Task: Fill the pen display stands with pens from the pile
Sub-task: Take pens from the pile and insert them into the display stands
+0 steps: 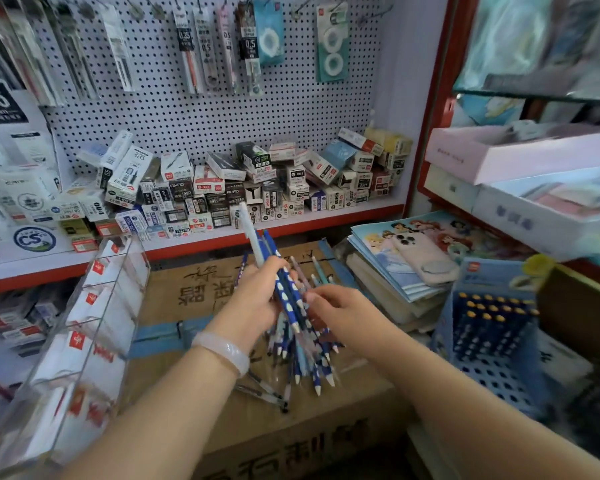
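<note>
At centre frame, the left hand (257, 299) grips a bundle of pens (284, 289), fingers curled round slim, smooth plastic barrels. Most are dark blue with white oval spots; 1 pale white pen (248, 230) sticks out above the rest. The bundle's long axis runs on a slant, upper ends toward the upper left and the shelf, white conical tips toward the lower right.

Just right of it, the right hand (336, 306) has its fingers bent in against the bundle, pinching at the barrels; how many it holds I cannot tell.

Below both hands lies the pile of pens (309, 358), fanned out on a brown cardboard box (194, 296) that is matte, printed with large characters and strapped with blue tape. Those pens mix dark blue, light blue and pinkish barrels, tips mostly toward the bottom of the frame.

Over at lower left stands a clear acrylic display stand (84, 327), stepped in tiers, glossy, with white cards bearing red logos inside. At lower right sits a blue plastic display stand (492, 341), its base perforated, with rows of dark pens upright and yellow-capped at the back.

On the left wrist, a smooth, pale, translucent bangle (222, 351).
</note>
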